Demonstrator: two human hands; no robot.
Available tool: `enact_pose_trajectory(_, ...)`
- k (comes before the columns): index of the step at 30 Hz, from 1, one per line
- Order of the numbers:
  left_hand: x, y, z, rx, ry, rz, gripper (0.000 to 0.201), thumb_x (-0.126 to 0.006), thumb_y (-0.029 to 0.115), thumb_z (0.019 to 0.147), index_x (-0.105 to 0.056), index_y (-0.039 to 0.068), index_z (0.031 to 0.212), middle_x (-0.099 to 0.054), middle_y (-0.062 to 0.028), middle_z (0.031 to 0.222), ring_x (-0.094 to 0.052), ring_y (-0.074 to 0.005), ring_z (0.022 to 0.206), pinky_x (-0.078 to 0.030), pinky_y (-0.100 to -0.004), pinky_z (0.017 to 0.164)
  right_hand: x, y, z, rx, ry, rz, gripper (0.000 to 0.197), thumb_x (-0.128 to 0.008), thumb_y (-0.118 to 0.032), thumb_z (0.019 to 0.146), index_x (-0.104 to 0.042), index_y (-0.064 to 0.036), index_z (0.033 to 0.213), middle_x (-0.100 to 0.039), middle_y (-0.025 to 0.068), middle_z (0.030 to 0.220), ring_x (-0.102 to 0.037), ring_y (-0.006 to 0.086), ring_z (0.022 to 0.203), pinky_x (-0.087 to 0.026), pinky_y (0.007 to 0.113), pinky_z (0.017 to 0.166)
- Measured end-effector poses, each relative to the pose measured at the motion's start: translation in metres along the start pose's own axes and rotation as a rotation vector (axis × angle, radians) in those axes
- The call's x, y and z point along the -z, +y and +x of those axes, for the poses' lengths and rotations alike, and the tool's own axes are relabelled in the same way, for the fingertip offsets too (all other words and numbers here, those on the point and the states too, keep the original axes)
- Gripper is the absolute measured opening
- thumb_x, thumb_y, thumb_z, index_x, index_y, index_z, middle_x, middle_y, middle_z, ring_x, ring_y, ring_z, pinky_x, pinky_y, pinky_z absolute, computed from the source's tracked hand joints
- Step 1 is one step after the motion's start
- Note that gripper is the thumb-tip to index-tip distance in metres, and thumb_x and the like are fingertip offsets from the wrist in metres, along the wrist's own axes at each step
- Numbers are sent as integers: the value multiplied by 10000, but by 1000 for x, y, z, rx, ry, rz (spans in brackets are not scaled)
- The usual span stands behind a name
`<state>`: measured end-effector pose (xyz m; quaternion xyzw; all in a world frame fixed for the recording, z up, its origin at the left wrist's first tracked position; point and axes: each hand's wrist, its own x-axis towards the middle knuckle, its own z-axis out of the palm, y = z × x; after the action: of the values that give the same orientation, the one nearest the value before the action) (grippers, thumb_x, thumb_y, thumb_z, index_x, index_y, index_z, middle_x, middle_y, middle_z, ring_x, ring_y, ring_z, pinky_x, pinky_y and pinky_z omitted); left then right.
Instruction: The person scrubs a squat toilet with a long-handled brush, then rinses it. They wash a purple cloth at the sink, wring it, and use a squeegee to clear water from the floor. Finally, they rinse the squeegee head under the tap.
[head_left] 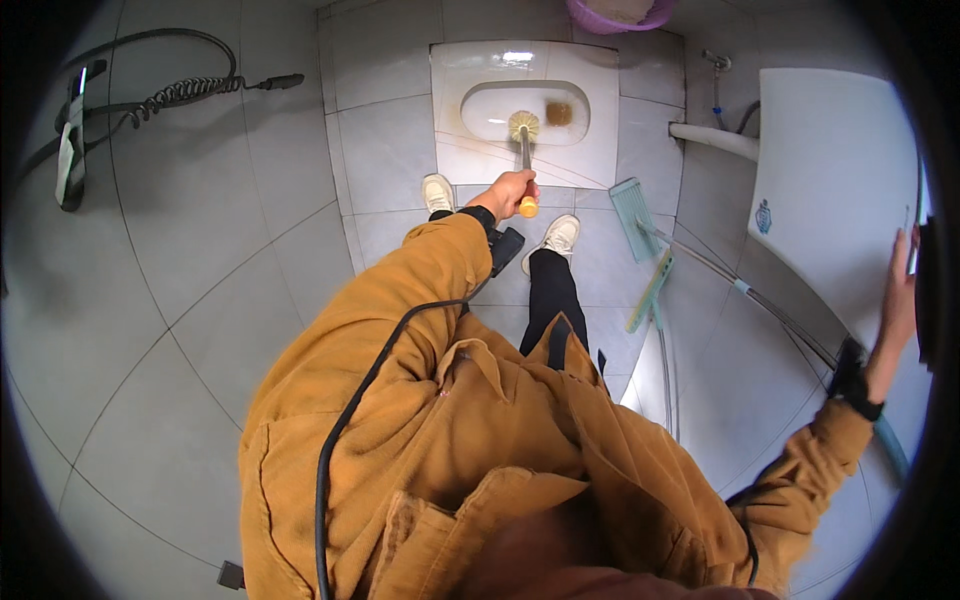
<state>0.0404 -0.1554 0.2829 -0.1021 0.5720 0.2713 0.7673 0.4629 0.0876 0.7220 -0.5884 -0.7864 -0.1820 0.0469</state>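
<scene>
Faces a white squat toilet [460, 75] with a brown patch [559, 113] toward the right end of the bowl and, beyond to the right, a purple tub [583, 18] holding pale contents too cropped to identify. Holds a toilet brush [525, 152] in the left grip [511, 194], closed around the handle near its yellow end, bristles forward of the grip, down in the bowl left of the patch. Reaches the right grip [899, 290] to the edge of a white fixture [830, 160], cannot tell whether spread or pinching.
</scene>
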Motion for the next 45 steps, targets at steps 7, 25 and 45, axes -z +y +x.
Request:
enact_pose_trajectory(7,-5,5,8,118,-105,150,284,-552,403,869,-574,121,896,-619,-29,830,-575,-167,771,-439,-371,764,-168,-294,-154,-699,-1275,1239,412,-586,-432,845,-557,-85,1065,-611,38,837,-568,109,646,-448,238,552)
enact_pose_trajectory(25,88,-31,17,-87,-163,-408,379,-493,300,913,-478,68,1212,-561,-112,1086,-537,-228,1003,-437,-363,880,-309,-407,-202,-739,-1400,985,442,-517,-216,883,-430,-31,1275,-544,65,664,-502,134,469,-437,279,382)
enact_pose_trajectory(45,90,-88,66,-30,-72,-674,240,-524,215,890,-546,50,1063,-585,-74,879,-569,-189,807,-468,-318,749,-429,-316,-251,-181,-1263,428,404,-458,-253,914,-435,-95,1285,-597,181,1091,-569,355,1008,-446,394,853)
